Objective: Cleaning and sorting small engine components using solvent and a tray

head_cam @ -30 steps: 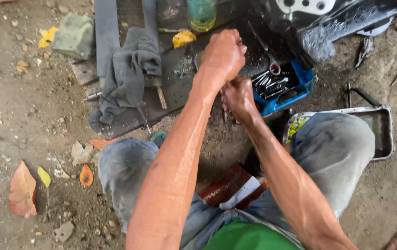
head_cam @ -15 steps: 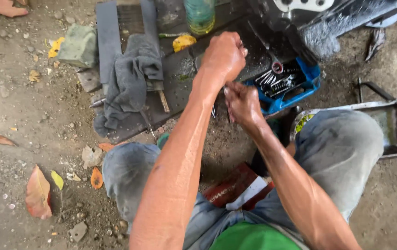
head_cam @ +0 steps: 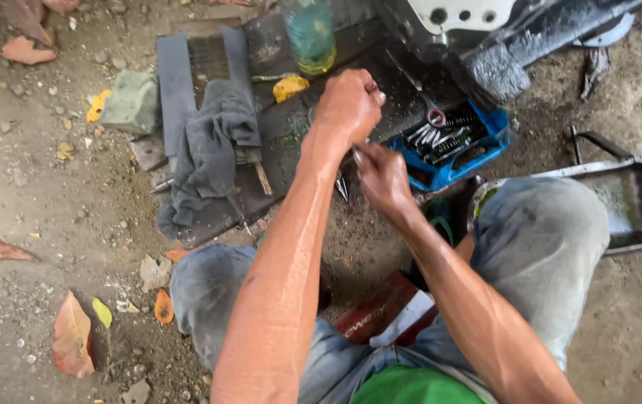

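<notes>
Bare dirt and gravel fill the frame, with dry leaves (head_cam: 72, 335) scattered at the lower left. Across the upper middle lies a dark board (head_cam: 276, 142), and a grey rag (head_cam: 212, 150) is draped over its left part. My left hand (head_cam: 349, 105) sits at the centre top, curled into a tight fist above the board; whatever it grips is hidden inside the fingers, so I cannot tell what it is. My right hand (head_cam: 382, 176) is just below and beside it, fingers pinched together around a thin dark metal tool (head_cam: 343, 187) whose tip points down toward the ground. The two hands are almost touching. Right of them, a blue tray (head_cam: 452, 153) holds a heap of metal sockets and bits. A plastic bottle (head_cam: 311, 34) stands at the top edge, with a yellow scrap (head_cam: 289, 87) below it. At the right edge, a metal pan (head_cam: 624, 202) rests on the dirt beside my knee (head_cam: 545, 232).
</notes>
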